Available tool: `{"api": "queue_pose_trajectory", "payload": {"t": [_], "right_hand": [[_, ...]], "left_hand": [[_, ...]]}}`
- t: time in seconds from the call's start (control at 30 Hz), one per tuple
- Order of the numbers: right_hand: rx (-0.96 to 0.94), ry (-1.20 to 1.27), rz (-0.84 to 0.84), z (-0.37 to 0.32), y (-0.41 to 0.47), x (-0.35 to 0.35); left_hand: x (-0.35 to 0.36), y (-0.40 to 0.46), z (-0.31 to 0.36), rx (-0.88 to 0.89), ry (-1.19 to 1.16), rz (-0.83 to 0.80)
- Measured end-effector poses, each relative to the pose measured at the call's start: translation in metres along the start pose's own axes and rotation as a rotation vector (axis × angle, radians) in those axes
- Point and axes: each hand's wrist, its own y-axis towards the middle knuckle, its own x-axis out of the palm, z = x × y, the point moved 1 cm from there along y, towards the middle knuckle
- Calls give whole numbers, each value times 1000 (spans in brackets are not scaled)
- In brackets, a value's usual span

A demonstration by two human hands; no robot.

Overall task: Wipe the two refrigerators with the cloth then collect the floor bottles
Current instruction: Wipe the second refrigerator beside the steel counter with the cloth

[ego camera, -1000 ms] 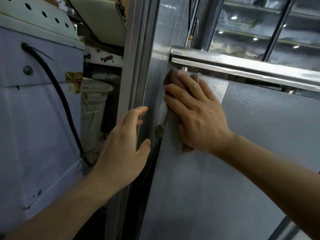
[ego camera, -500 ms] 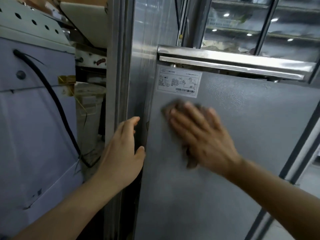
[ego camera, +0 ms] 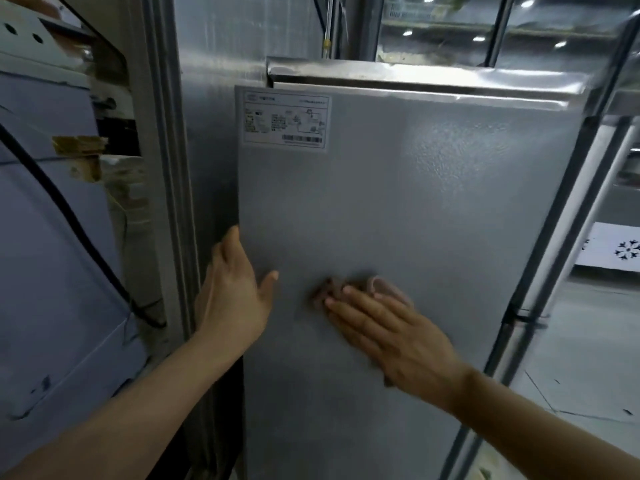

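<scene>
Two hands are in view, the left hand (ego camera: 232, 299) and the right hand (ego camera: 391, 330). One cloth (ego camera: 346, 289), one grey refrigerator panel (ego camera: 415, 209), one white label (ego camera: 285, 121), one black cable (ego camera: 69, 216), one snowflake sign (ego camera: 616, 252).

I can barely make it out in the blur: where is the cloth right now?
Head view: the cloth is pressed flat under the right hand on the grey refrigerator panel, well below the label.
</scene>
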Motion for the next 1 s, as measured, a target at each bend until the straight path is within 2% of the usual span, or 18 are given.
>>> {"api": "queue_pose_trajectory", "payload": {"t": [0.13,0.23,0.33,0.47,0.57,0.6,0.73,0.8,0.9,1.0], "right_hand": [[306,16,309,66,8,-29],[453,17,413,79,15,-31],[512,50,378,48,-8,-9],[318,-19,104,9,-75,17],[204,-87,13,23,-92,8],[213,-98,35,34,-90,0],[468,-159,280,107,-66,-39],[542,-193,347,133,-55,-51],[626,-189,414,136,-52,-49],[676,-118,399,101,-77,-26]], "left_hand": [[0,0,3,13,33,38],[3,-4,18,124,143,174],[13,-12,43,311,237,210],[33,-22,68,503,312,143],[45,-25,70,524,321,98],[47,-24,68,514,325,91],[53,-22,62,494,340,84],[54,-21,61,491,336,87],[55,-22,61,482,339,108],[53,-24,64,500,363,137]]}}
